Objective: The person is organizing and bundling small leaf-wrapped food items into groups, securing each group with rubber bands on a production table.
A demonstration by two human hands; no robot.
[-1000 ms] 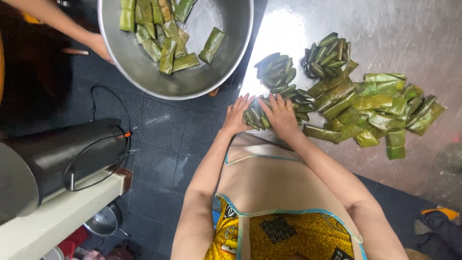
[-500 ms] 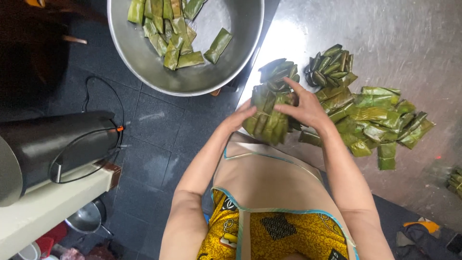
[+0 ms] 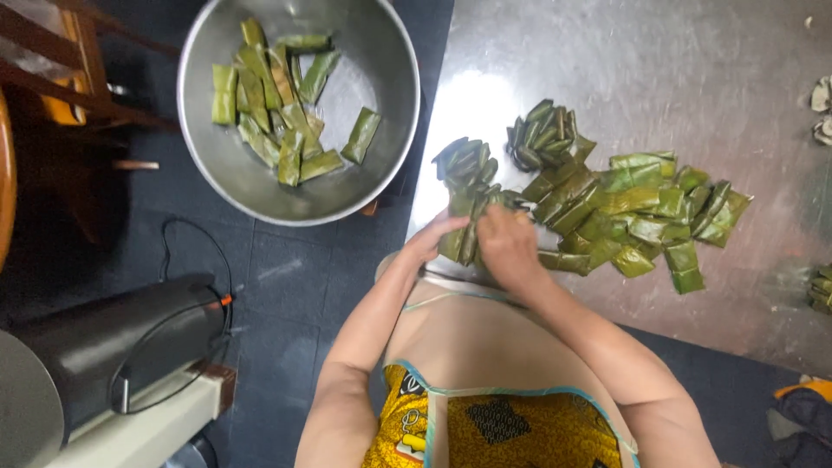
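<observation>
Both hands at centre frame: left hand (image 3: 433, 238) and right hand (image 3: 507, 247) closed together around a bundle of green leaf-wrapped parcels (image 3: 464, 234) at the steel table's (image 3: 624, 78) edge. More parcels (image 3: 641, 217) heaped just right; metal bowl (image 3: 381, 121) upper left.

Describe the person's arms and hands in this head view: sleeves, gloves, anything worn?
Both arms are bare along their whole visible length: no sleeves, no gloves. The left hand and right hand show no rings, watch or wristband that I can make out. Below the arms, a yellow patterned garment with light blue trim shows.
</observation>
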